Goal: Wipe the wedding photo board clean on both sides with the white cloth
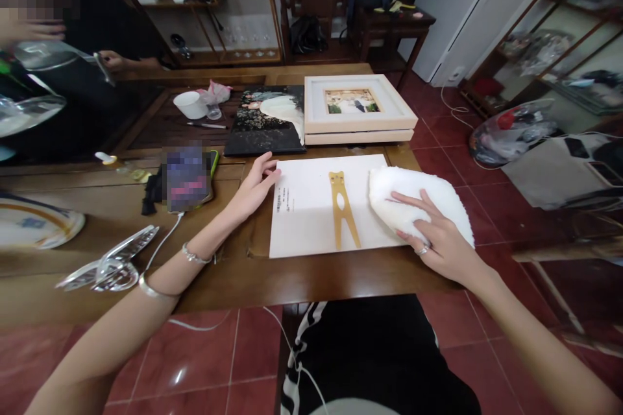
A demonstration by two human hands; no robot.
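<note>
A flat white board with small black print lies on the wooden table in front of me. On it rests a tan, flat piece with a bear-like head, two long legs and an oval hole. My left hand is at the board's far left corner, fingers loosely bent and apart, holding nothing. To the right, a white fluffy cloth piece overlaps the board's right side and reaches past the table edge. My right hand has its fingers on this fluffy piece, gripping its near side; the fingertips partly sink into the pile.
Behind the board are a framed picture and a dark picture panel. A white cup, a phone, a dropper bottle and a silver metallic object stand or lie leftward. Another person's hand is across the table.
</note>
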